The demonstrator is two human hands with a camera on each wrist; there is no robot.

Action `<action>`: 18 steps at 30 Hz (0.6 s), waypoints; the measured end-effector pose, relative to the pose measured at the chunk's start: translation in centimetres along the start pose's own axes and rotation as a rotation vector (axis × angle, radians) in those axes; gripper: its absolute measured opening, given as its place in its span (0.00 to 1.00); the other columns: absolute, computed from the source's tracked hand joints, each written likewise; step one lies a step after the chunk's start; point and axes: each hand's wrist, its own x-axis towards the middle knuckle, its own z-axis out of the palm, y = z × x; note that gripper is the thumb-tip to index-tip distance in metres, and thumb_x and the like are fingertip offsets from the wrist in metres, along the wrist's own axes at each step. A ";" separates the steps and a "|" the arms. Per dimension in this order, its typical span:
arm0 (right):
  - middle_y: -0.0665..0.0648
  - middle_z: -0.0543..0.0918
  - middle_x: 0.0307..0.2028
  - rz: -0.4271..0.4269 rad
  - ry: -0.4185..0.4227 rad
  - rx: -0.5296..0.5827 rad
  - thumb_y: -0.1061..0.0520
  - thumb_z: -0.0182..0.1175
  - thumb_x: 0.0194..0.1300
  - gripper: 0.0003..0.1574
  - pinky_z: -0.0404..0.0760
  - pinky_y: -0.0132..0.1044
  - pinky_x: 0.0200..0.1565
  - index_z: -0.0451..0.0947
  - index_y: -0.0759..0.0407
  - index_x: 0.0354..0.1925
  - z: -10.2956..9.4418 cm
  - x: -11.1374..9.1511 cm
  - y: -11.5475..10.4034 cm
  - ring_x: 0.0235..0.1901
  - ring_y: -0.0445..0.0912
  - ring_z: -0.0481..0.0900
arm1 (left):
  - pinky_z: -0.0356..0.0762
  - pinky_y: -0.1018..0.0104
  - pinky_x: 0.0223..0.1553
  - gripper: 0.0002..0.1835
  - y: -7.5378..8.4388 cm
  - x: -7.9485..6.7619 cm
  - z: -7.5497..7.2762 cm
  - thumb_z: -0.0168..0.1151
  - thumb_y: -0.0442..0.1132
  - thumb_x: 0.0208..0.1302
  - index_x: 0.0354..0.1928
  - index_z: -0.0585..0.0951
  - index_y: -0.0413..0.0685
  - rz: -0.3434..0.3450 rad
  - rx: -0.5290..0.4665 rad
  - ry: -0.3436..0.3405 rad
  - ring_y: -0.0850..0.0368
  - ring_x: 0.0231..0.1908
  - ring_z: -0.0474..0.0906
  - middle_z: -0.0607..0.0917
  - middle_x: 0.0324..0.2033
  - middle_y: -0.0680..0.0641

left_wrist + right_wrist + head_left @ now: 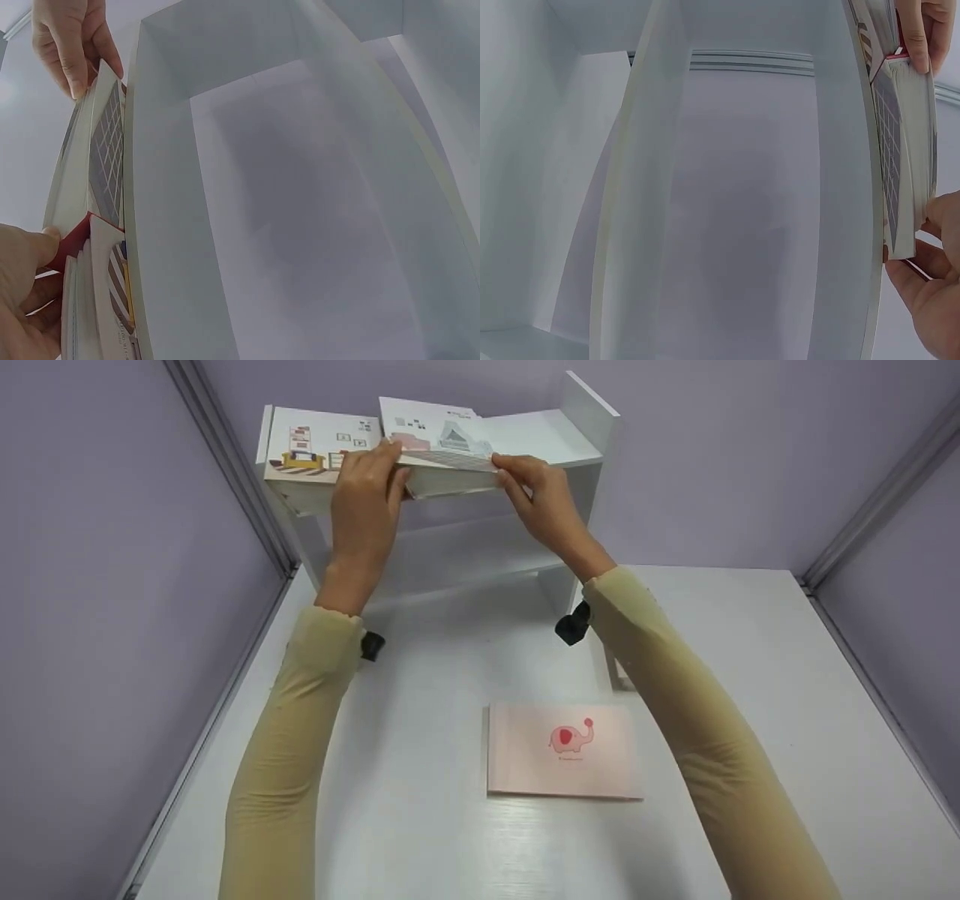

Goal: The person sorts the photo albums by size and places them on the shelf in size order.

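Observation:
Both hands grip a thick book point(442, 427) on top of a white shelf unit point(589, 416). Its cover carries pink and grey drawings, and the page edges face me. My left hand point(366, 502) holds the left corner, thumb below and fingers at the cover edge. At the opposite corner, my right hand point(541, 499) pinches the book between thumb and fingers. In the right wrist view, the right thumb and fingers close around the end of the page block point(916, 150). A strip of red shows near the left hand, between this book and its neighbour.
Left of the held book, another book point(322, 435) with a yellow and red drawing lies on the shelf top. On the white table point(420, 810) lies a pink elephant book point(566, 776). A pale framed object point(621, 679) is partly hidden by the right sleeve. Purple walls enclose the table.

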 end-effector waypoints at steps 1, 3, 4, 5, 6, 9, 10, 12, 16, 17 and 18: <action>0.58 0.80 0.52 -0.003 0.004 0.004 0.56 0.52 0.69 0.19 0.73 0.33 0.53 0.76 0.62 0.54 0.0 0.0 0.0 0.52 0.44 0.76 | 0.64 0.72 0.60 0.21 0.0 0.0 0.0 0.52 0.45 0.68 0.59 0.75 0.45 0.004 -0.004 0.003 0.55 0.57 0.70 0.76 0.58 0.47; 0.58 0.80 0.51 -0.008 0.011 0.008 0.57 0.52 0.69 0.18 0.73 0.32 0.52 0.77 0.63 0.54 0.2 0.1 0.0 0.52 0.44 0.77 | 0.64 0.71 0.60 0.20 -0.1 0.0 0.0 0.51 0.45 0.68 0.58 0.75 0.44 0.011 -0.006 0.008 0.54 0.57 0.70 0.76 0.58 0.46; 0.58 0.80 0.51 -0.011 0.014 0.007 0.57 0.51 0.69 0.18 0.73 0.33 0.52 0.77 0.63 0.53 0.2 0.1 0.0 0.52 0.45 0.77 | 0.65 0.71 0.60 0.20 -0.1 0.0 0.0 0.51 0.44 0.68 0.58 0.75 0.44 0.014 -0.006 0.010 0.54 0.57 0.70 0.76 0.58 0.46; 0.58 0.80 0.51 -0.011 0.016 0.002 0.57 0.51 0.69 0.18 0.73 0.33 0.52 0.77 0.63 0.53 0.3 0.1 -0.1 0.52 0.45 0.77 | 0.64 0.71 0.60 0.20 -0.1 0.0 0.0 0.51 0.45 0.68 0.58 0.75 0.44 0.015 -0.003 0.011 0.53 0.57 0.70 0.76 0.58 0.46; 0.58 0.80 0.51 -0.010 0.017 0.000 0.58 0.51 0.69 0.18 0.73 0.33 0.53 0.77 0.63 0.53 0.3 0.1 -0.1 0.52 0.45 0.77 | 0.64 0.71 0.60 0.20 -0.1 0.0 0.0 0.51 0.45 0.68 0.59 0.75 0.44 0.015 0.000 0.010 0.53 0.57 0.70 0.76 0.58 0.46; 0.58 0.80 0.51 -0.003 0.017 -0.011 0.58 0.51 0.69 0.18 0.73 0.33 0.54 0.77 0.63 0.54 0.5 0.1 -0.1 0.52 0.45 0.77 | 0.64 0.71 0.61 0.21 -0.1 0.0 0.0 0.50 0.44 0.69 0.59 0.74 0.44 0.011 0.005 0.008 0.53 0.57 0.70 0.75 0.58 0.46; 0.58 0.80 0.51 -0.002 0.018 -0.014 0.58 0.51 0.69 0.18 0.73 0.33 0.54 0.77 0.63 0.54 0.5 0.1 -0.1 0.52 0.46 0.77 | 0.63 0.72 0.61 0.21 -0.1 0.0 0.0 0.50 0.44 0.69 0.59 0.74 0.44 0.012 0.004 0.009 0.53 0.57 0.70 0.75 0.58 0.46; 0.58 0.80 0.52 0.001 0.017 -0.019 0.57 0.51 0.69 0.18 0.73 0.32 0.55 0.76 0.63 0.54 0.5 0.1 -0.1 0.53 0.45 0.76 | 0.63 0.72 0.61 0.21 -0.1 0.0 0.0 0.50 0.44 0.69 0.59 0.74 0.44 0.010 0.005 0.009 0.53 0.57 0.70 0.75 0.58 0.46; 0.58 0.80 0.52 0.003 0.017 -0.021 0.57 0.50 0.70 0.19 0.72 0.32 0.55 0.76 0.63 0.55 0.5 0.2 0.0 0.53 0.45 0.76 | 0.63 0.72 0.61 0.21 0.0 0.2 0.0 0.50 0.44 0.69 0.60 0.74 0.44 0.010 0.011 0.012 0.53 0.57 0.69 0.75 0.58 0.46; 0.58 0.80 0.52 0.004 0.019 -0.020 0.57 0.50 0.69 0.19 0.72 0.31 0.55 0.76 0.63 0.55 0.4 0.2 0.0 0.53 0.45 0.76 | 0.63 0.72 0.61 0.21 0.1 0.2 0.0 0.50 0.44 0.69 0.60 0.73 0.45 0.007 0.016 0.009 0.53 0.58 0.69 0.75 0.59 0.46; 0.57 0.80 0.52 0.006 0.021 -0.019 0.57 0.51 0.69 0.19 0.72 0.32 0.55 0.76 0.62 0.55 0.4 0.2 0.0 0.53 0.44 0.76 | 0.62 0.73 0.61 0.21 0.1 0.3 0.0 0.50 0.44 0.69 0.60 0.73 0.45 0.006 0.020 0.007 0.54 0.58 0.69 0.75 0.59 0.46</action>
